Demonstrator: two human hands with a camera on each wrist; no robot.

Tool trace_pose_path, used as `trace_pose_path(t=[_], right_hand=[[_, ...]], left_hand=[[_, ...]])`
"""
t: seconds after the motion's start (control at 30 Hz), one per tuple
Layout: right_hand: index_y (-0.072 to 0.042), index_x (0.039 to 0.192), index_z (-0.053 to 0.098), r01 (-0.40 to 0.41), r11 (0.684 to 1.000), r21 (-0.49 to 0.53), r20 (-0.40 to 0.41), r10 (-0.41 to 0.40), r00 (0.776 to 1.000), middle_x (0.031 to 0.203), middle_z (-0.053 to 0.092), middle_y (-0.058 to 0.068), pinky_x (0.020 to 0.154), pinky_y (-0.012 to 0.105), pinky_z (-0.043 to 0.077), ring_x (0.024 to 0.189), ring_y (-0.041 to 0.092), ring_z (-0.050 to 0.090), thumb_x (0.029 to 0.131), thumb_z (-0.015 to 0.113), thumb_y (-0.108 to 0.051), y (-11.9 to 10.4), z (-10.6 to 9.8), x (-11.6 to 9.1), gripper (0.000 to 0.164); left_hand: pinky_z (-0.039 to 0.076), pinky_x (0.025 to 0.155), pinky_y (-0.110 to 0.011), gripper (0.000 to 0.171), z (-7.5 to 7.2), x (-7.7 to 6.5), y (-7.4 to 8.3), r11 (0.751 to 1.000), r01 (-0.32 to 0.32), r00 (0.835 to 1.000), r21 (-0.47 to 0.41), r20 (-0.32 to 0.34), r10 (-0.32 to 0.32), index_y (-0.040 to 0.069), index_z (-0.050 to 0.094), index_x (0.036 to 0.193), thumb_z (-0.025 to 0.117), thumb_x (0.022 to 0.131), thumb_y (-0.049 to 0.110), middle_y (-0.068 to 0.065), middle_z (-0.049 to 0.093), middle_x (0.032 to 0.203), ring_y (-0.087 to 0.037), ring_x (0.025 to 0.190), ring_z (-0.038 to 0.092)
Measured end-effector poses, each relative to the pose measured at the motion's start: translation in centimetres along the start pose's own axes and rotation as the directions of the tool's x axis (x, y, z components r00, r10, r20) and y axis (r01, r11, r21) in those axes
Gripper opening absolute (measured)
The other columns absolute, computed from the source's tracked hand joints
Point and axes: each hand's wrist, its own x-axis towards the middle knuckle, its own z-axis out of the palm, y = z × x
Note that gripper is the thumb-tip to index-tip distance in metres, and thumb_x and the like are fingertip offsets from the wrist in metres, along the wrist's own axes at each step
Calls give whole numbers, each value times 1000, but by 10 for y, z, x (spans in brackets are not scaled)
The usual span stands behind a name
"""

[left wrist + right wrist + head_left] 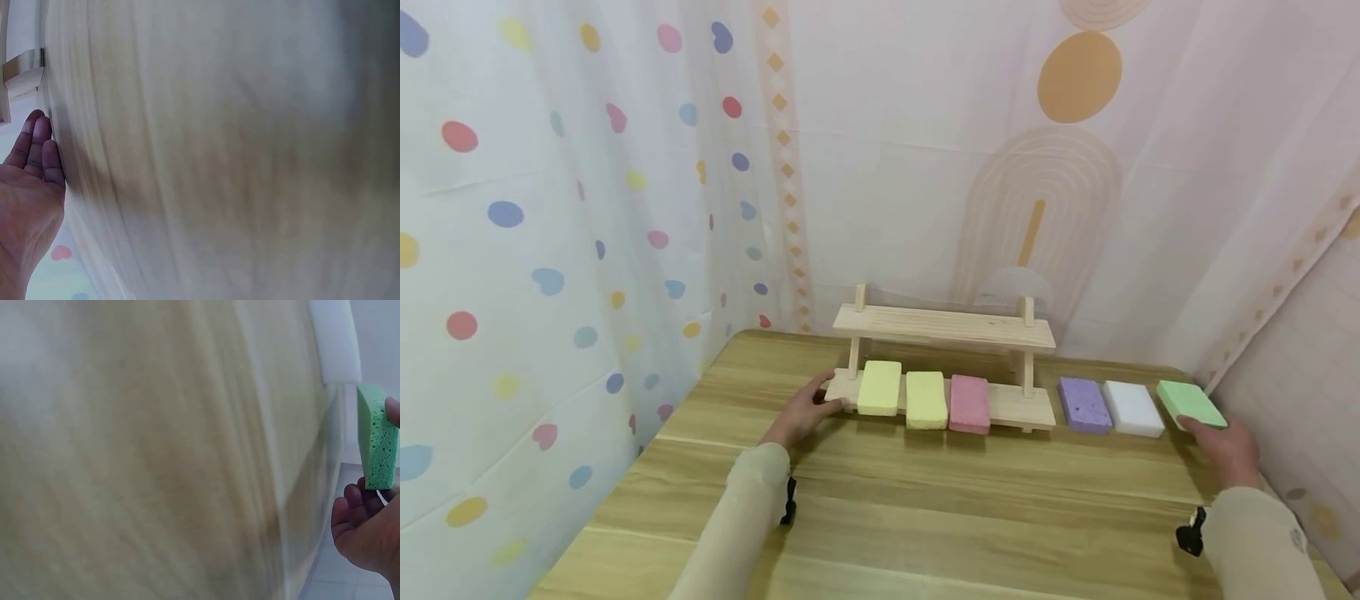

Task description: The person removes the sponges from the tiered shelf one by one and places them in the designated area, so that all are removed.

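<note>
My left hand (801, 414) is at the left end of a two-tier wooden shelf (1018, 407), its thumb and forefinger holding the lower board. In the left wrist view the other fingers (39, 144) stretch out beside the tabletop. Two yellow sponges (880, 388) (927, 400) and a pink sponge (970, 404) lie on the lower board, overhanging its front. At the right, my right hand (1228, 450) pinches a green sponge (1191, 403), thumb on top. The right wrist view shows the porous side of that green sponge (380, 440).
A purple sponge (1084, 406) and a white sponge (1133, 408) lie on the wooden table (925, 517), right of the shelf. The upper board (943, 325) carries nothing. Patterned curtains (887, 150) hang behind the table and along both sides.
</note>
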Motion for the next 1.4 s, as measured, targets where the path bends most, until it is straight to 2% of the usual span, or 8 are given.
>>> trace_pose_path(t=[0.3, 0.47, 0.63, 0.83, 1.0, 1.23, 1.4], right_hand=[[27, 137, 27, -30, 994, -107, 81, 39, 996, 135, 33, 47, 101, 58, 35, 119, 55, 40, 97, 51, -41, 6, 0, -6, 83], [30, 139, 12, -37, 989, -143, 125, 55, 991, 141, 19, 50, 108, 61, 27, 129, 61, 27, 96, 51, -44, 6, -2, -4, 94], [30, 140, 8, -46, 990, -133, 145, 65, 987, 143, 14, 50, 109, 62, 24, 132, 62, 20, 97, 47, -49, 3, -4, -4, 98], [28, 140, 14, -59, 992, -112, 102, 71, 992, 141, 20, 50, 107, 63, 27, 130, 62, 25, 98, 45, -52, -9, -6, -6, 96], [23, 145, 9, -49, 996, -73, 93, 56, 994, 146, 14, 48, 109, 63, 24, 134, 60, 19, 98, 46, -53, -25, -4, -6, 97], [19, 149, 9, 51, 997, -59, 53, -48, 997, 150, 16, 43, 109, 64, 23, 137, 58, 18, 99, 49, -53, -47, 19, -2, 96], [17, 149, 10, 73, 997, 12, 47, -74, 996, 151, 18, 41, 109, 63, 25, 137, 57, 21, 99, 52, -50, -64, 36, -7, 94]], left_hand=[[35, 107, -55, 75, 2, 0, 2, 1000, 4, 1000, 5, 0, -4, 21, 30, 156, 67, 95, 44, -20, 50, 141, -36, 131, 45], [35, 107, -55, 75, 3, -1, 2, 1000, 6, 1000, -6, 1, -6, 21, 30, 156, 67, 95, 42, -20, 49, 142, -36, 132, 44], [33, 108, -56, 75, 2, -1, 3, 1000, 4, 1000, 2, 0, -4, 20, 30, 157, 66, 95, 43, -22, 49, 142, -37, 132, 44], [32, 109, -57, 75, 2, -2, 4, 1000, 13, 1000, 5, -3, -13, 22, 31, 156, 67, 94, 45, -23, 47, 144, -38, 134, 42], [32, 109, -56, 76, 2, -3, 4, 1000, 13, 1000, 7, -4, -13, 23, 31, 156, 67, 93, 47, -22, 46, 145, -37, 134, 42], [33, 109, -55, 76, 3, -3, 3, 1000, 17, 1000, 1, -13, -17, 23, 31, 156, 68, 93, 45, -22, 48, 144, -37, 132, 44], [34, 108, -55, 76, 2, -3, 1, 1000, 21, 1000, 3, -13, -21, 22, 31, 156, 67, 94, 46, -21, 48, 143, -36, 132, 44]])
